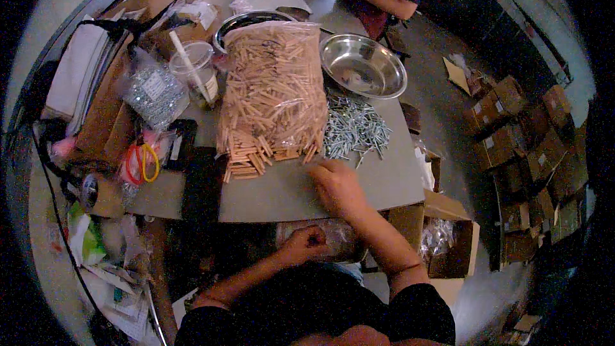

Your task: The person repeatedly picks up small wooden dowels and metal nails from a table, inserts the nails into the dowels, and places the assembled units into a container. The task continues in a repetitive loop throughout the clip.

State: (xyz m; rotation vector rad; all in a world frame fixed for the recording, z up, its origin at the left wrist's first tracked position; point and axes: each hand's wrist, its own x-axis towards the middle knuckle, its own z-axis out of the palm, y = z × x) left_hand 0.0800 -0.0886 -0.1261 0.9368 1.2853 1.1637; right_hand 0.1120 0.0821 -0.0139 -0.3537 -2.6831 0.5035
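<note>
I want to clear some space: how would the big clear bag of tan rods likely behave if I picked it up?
The clear bag would probably sag and shift, since its thin plastic wrinkles around loose rods. It is likely hefty, being packed with them. Some might spill, as a few appear to lie uncovered at its near end.

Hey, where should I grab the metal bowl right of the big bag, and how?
I'd pinch the metal bowl by its right-hand rim, coming from the right with your right hand. It sits open side up and that edge looks free, while the bag of wooden pegs crowds its left and loose screws lie on its near side.
</note>
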